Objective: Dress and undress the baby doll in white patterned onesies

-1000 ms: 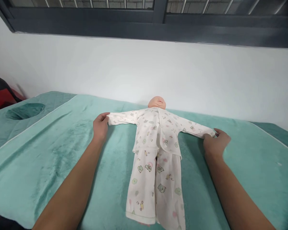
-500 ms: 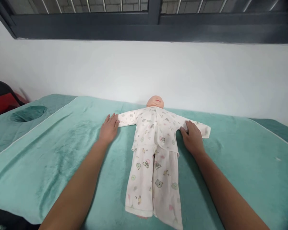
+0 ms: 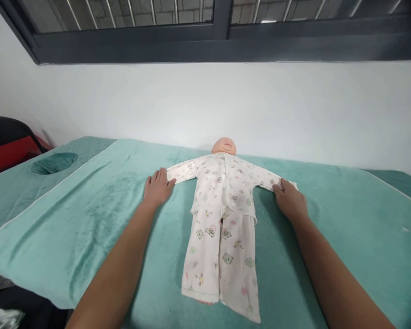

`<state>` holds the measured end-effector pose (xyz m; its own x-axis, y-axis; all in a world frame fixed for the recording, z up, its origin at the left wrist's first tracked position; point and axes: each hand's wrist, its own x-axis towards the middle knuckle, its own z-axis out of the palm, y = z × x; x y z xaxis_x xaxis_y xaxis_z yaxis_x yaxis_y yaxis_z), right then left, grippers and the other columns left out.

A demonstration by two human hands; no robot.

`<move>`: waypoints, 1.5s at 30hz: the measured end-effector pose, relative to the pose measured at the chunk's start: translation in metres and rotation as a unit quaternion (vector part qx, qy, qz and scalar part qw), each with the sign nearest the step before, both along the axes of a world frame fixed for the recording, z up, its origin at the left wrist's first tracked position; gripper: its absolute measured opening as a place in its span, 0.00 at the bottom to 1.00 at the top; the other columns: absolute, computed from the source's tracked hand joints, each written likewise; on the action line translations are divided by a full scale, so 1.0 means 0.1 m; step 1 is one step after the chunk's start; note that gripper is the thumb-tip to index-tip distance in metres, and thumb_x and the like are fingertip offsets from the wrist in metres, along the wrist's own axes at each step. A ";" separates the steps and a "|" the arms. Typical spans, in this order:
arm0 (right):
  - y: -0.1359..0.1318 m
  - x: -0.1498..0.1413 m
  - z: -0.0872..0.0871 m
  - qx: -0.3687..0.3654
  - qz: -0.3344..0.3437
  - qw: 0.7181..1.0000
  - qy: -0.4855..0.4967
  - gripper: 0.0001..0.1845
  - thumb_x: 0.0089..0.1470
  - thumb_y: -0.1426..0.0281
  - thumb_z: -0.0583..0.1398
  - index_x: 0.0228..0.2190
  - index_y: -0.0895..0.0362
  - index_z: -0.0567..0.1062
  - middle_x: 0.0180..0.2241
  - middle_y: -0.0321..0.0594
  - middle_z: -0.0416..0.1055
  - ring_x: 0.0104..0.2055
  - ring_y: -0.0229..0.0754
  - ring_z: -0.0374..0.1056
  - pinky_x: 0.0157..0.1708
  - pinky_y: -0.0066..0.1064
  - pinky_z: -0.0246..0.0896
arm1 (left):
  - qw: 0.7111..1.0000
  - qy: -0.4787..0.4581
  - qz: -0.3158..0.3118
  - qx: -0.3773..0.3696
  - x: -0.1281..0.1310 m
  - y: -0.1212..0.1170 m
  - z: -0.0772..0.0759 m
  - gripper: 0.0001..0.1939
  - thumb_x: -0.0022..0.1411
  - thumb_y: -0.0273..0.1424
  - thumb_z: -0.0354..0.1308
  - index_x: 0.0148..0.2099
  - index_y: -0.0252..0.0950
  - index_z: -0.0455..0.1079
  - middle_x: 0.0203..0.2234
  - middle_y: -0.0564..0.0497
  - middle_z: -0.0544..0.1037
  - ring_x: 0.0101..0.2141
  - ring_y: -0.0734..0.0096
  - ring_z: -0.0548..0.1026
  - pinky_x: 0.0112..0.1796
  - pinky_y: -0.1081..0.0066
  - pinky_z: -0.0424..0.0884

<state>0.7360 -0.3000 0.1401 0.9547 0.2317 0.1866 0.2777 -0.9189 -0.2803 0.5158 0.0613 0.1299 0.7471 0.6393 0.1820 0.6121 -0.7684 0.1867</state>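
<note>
A baby doll (image 3: 223, 145) lies on its back on a green cover, dressed in a white printed shirt (image 3: 222, 183) and matching trousers (image 3: 205, 256). Both sleeves are spread out sideways. My left hand (image 3: 157, 188) rests flat, fingers stretched, over the end of the left-side sleeve (image 3: 183, 171). On the other side, my right hand (image 3: 291, 199) has its thumb and fingers closed on the right-side sleeve (image 3: 265, 177) near the cuff. The cuff tip shows past its fingers. A bit of the doll's foot peeks from the left trouser leg.
The green cover (image 3: 89, 205) spreads over the bed, with a round hole (image 3: 55, 163) at its left end. Behind stands a white wall (image 3: 192, 100) under a dark window frame (image 3: 140, 48). A red and black object (image 3: 12, 146) sits at far left.
Both hands let go of the cuffs and moved inward along the sleeves. My left hand flattened over its sleeve. My right hand then slid back outward and closed on its sleeve.
</note>
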 end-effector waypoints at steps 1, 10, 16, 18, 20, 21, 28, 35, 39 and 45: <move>0.01 -0.01 0.00 -0.001 -0.001 1.000 0.000 0.26 0.64 0.60 0.44 0.56 0.58 0.65 0.59 0.50 0.65 0.60 0.55 0.60 0.59 0.51 0.53 | 1.000 0.002 0.002 0.001 0.00 0.00 0.00 0.32 0.69 0.43 0.41 0.68 0.29 0.51 0.66 0.37 0.58 0.65 0.52 0.55 0.63 0.50 0.52; 0.05 -0.11 -0.01 -0.013 -0.014 1.000 -0.014 0.30 0.64 0.56 0.43 0.61 0.57 0.59 0.64 0.50 0.57 0.66 0.54 0.51 0.62 0.59 0.44 | 1.000 0.005 0.006 0.003 0.00 0.03 -0.07 0.36 0.69 0.48 0.37 0.70 0.29 0.47 0.67 0.39 0.53 0.67 0.53 0.52 0.63 0.50 0.50; -0.06 -0.10 -0.03 -0.039 -0.016 0.999 0.007 0.37 0.63 0.49 0.40 0.63 0.60 0.57 0.67 0.50 0.50 0.69 0.55 0.42 0.64 0.58 0.41 | 1.000 -0.001 0.021 -0.007 0.00 0.03 -0.09 0.40 0.68 0.50 0.34 0.71 0.26 0.42 0.69 0.40 0.49 0.68 0.53 0.48 0.64 0.51 0.47; -0.16 -0.07 -0.05 -0.057 -0.005 0.998 0.011 0.40 0.63 0.48 0.40 0.64 0.62 0.54 0.68 0.49 0.48 0.70 0.52 0.42 0.65 0.54 0.41 | 1.000 -0.004 0.028 -0.006 -0.01 0.02 -0.09 0.41 0.68 0.50 0.33 0.71 0.24 0.41 0.69 0.39 0.49 0.68 0.52 0.48 0.65 0.51 0.46; -0.30 -0.04 -0.06 -0.079 0.007 0.997 0.015 0.41 0.63 0.48 0.39 0.65 0.63 0.52 0.68 0.47 0.46 0.70 0.50 0.42 0.66 0.51 0.41 | 0.999 -0.003 0.032 -0.001 -0.03 0.00 -0.09 0.41 0.68 0.50 0.32 0.71 0.23 0.41 0.68 0.37 0.51 0.67 0.51 0.49 0.64 0.51 0.47; -0.37 -0.03 -0.07 -0.090 0.012 0.996 0.019 0.42 0.63 0.48 0.39 0.66 0.63 0.52 0.68 0.47 0.45 0.70 0.49 0.41 0.66 0.50 0.40 | 0.999 -0.002 0.033 0.001 -0.04 -0.01 -0.09 0.41 0.68 0.50 0.32 0.71 0.23 0.42 0.68 0.36 0.51 0.67 0.51 0.49 0.64 0.51 0.47; -0.69 -0.04 -0.08 -0.126 0.023 0.991 0.028 0.41 0.63 0.49 0.37 0.67 0.62 0.49 0.69 0.42 0.44 0.71 0.46 0.39 0.67 0.48 0.38 | 0.999 -0.004 0.033 0.002 -0.11 -0.06 -0.07 0.38 0.68 0.50 0.34 0.69 0.27 0.51 0.67 0.37 0.54 0.67 0.50 0.51 0.63 0.47 0.47; -0.67 -0.07 -0.07 -0.119 0.016 0.992 0.026 0.41 0.63 0.49 0.38 0.67 0.63 0.50 0.68 0.46 0.45 0.71 0.47 0.40 0.67 0.48 0.38 | 0.999 0.002 0.036 0.005 -0.17 -0.10 -0.10 0.39 0.68 0.50 0.34 0.69 0.27 0.49 0.68 0.37 0.53 0.67 0.50 0.50 0.63 0.46 0.46; -0.68 -0.07 -0.08 -0.114 0.019 0.993 0.018 0.40 0.63 0.50 0.38 0.66 0.64 0.50 0.68 0.47 0.46 0.70 0.48 0.40 0.67 0.48 0.38 | 0.999 0.009 0.039 -0.001 -0.19 -0.12 -0.09 0.39 0.68 0.50 0.33 0.70 0.27 0.48 0.68 0.37 0.51 0.67 0.51 0.49 0.64 0.46 0.46; -0.68 -0.07 -0.07 -0.116 0.015 0.993 0.020 0.41 0.63 0.49 0.37 0.66 0.64 0.51 0.69 0.45 0.45 0.70 0.47 0.40 0.67 0.47 0.38 | 0.999 0.013 0.043 -0.008 -0.21 -0.15 -0.07 0.39 0.68 0.50 0.33 0.70 0.27 0.48 0.68 0.38 0.50 0.67 0.53 0.48 0.64 0.47 0.45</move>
<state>0.7289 -0.3679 0.1326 0.9523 0.2923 0.0873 0.2989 -0.9514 -0.0743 0.4944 0.0464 0.1232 0.6935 0.7040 0.1533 0.6806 -0.7099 0.1812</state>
